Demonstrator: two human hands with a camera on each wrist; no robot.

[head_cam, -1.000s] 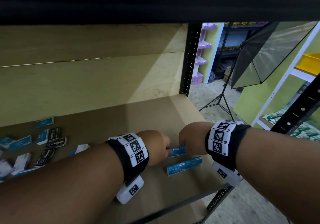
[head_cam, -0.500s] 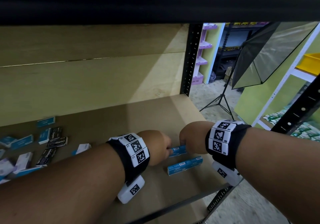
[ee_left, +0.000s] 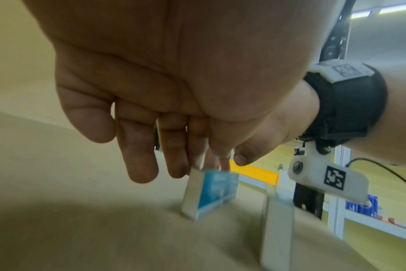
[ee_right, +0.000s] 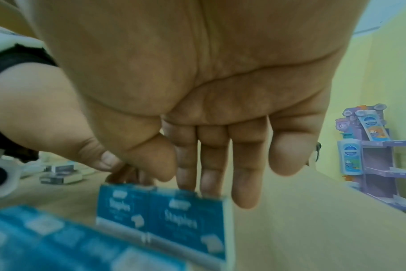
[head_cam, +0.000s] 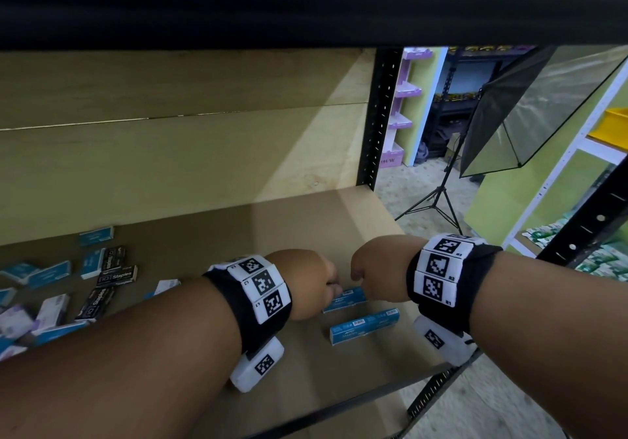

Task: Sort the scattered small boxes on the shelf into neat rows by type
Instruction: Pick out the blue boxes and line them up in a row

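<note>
Almost nothing has shifted in the last second — both hands stay pinched on the blue staple boxes [head_cam: 344, 299] at the shelf's [head_cam: 306, 214] right end: left hand [head_cam: 306, 282], right hand [head_cam: 377, 268]. A placed row [head_cam: 363, 325] lies just in front; the scattered pile [head_cam: 68, 289] waits far left.

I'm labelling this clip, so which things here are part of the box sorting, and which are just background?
Part of the job:
- blue staple boxes under the hands
- second blue row
- scattered black, blue and white boxes
- brown shelf board
- left hand, right hand

Just background:
- softbox light on tripod
- purple display stand
- yellow bin
</note>
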